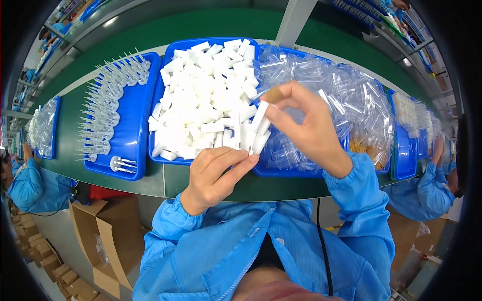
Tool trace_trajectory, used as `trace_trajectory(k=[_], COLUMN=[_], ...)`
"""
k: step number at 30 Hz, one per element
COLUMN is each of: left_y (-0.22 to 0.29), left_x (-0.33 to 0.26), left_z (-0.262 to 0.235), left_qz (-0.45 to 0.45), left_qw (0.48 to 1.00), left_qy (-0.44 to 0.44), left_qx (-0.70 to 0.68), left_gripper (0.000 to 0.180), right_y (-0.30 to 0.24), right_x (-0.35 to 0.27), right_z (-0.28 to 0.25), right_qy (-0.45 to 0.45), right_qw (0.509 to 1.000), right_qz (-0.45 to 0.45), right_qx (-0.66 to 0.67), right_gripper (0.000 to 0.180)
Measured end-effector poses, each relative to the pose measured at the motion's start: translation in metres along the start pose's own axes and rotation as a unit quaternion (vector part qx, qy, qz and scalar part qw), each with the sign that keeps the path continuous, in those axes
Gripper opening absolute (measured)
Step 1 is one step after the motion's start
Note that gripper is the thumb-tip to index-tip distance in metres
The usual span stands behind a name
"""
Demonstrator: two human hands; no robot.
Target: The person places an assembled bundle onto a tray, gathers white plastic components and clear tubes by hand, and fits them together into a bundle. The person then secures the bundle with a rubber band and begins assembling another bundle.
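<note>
My right hand (309, 125) is closed in a pinch on the upper end of a white rectangular block (259, 116), held at a tilt. A brownish covering wraps one of its fingertips. Lower and to the left, my left hand (217, 173) pinches thumb and forefinger together near the block's lower end. A small thin piece (250, 149) shows at those fingertips, too small to name. Both hands are over the near right corner of a blue tray (155, 128) heaped with white blocks (211, 95).
Right of the blocks, clear plastic pieces (346, 100) fill another blue tray. To the left, a blue tray (131, 125) holds rows of clear parts with thin stems (108, 110). An open cardboard box (118, 226) stands below the table edge. Co-workers in blue sit at both sides.
</note>
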State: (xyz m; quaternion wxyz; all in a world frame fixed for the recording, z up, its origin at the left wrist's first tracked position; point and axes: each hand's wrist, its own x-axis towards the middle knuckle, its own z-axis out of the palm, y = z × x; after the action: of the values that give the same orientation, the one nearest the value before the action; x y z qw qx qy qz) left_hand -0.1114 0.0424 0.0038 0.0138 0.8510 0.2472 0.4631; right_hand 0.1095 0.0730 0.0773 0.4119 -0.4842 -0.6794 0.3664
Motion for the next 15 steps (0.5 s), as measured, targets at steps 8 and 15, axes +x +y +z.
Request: trace_trajectory(k=[8,15], left_y=[-0.003,-0.008], left_x=[0.007,-0.004], left_z=[-0.002,0.003], left_qz=[0.0,-0.027], left_qw=[1.0,0.995], left_qy=[-0.005,0.098], left_qx=[0.018,-0.021], left_gripper=[0.039,0.041], right_y=[0.001,-0.003], right_x=[-0.003,-0.006], right_z=[0.001,0.008], right_qy=[-0.029,-0.059], right_qw=[0.988,0.963], right_qz=[-0.097,-0.223], right_qx=[-0.116,-0.139], right_gripper=[0.018,0.022])
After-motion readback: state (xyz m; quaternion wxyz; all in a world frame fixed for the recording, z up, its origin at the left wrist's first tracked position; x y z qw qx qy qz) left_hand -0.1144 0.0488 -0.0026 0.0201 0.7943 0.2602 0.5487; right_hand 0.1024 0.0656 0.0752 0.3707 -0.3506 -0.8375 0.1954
